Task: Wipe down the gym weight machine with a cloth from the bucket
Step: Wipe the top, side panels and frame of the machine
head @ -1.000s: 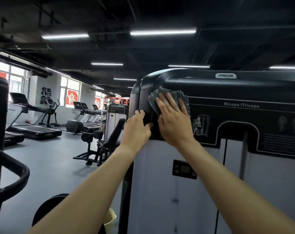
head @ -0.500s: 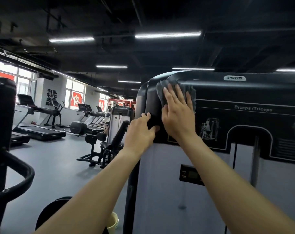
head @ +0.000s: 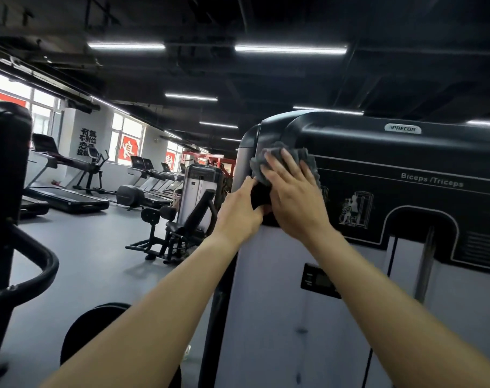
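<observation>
Right hand, fingers straight, presses a grey fluffy microfibre cloth onto the black-and-white weight machine. Just beside it, left hand rests unclenched on the machine's corner.

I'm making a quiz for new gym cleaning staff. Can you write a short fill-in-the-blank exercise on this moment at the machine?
1. The right hand presses a fluffy ____ cloth against the black top housing of the weight machine.
2. The white lettering on that housing reads "Biceps / ____".
3. The silver oval badge near its top reads ____.

Missing words: grey; Triceps; PRECOR.
</observation>
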Motion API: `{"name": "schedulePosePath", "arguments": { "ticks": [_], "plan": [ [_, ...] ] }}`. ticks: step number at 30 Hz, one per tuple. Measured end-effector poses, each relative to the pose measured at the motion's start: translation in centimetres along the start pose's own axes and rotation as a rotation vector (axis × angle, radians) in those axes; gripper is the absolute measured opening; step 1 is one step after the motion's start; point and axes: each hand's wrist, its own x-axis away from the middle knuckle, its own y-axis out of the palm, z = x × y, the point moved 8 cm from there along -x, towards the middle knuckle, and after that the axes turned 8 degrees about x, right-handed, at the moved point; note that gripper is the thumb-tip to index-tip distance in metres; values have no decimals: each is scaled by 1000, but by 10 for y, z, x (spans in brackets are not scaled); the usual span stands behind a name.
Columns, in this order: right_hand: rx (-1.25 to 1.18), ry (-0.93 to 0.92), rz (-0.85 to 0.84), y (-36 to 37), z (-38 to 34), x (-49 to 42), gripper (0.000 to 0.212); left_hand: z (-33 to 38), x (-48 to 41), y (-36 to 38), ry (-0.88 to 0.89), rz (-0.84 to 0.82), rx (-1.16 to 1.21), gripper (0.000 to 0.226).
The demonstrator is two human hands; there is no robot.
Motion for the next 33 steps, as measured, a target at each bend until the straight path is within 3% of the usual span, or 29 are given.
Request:
{"name": "schedulePosePath", "arguments": {
  "ticks": [3,9,12,15,18,21,28,33],
  "plan": [
    [2,40,-9,0,-5,-13,56,-14,1,-6,-58,-87,73,63],
    [117,-223,-183,28,-52,36,56,-37,26,-16,-100,-128,-132,16],
    [210,-317,-246,27,-47,16,64,-42,34,-24,-120,-138,-172,24],
    [310,-190,-184,17,-36,-27,59,-45,33,-28,-156,-135,-146,37],
    [350,-122,-197,23,-51,-41,57,-48,32,-30,-141,-126,-147,36],
    [384,-225,-318,44,-77,-18,69,-58,35,-34,-140,-75,-149,24],
    [470,-537,-537,91,-117,22,54,-89,41,-52,-181,22,-160,23],
    [632,-396,-497,83,-100,-38,58,-105,44,-59,-217,31,-157,28]
  ]
}}
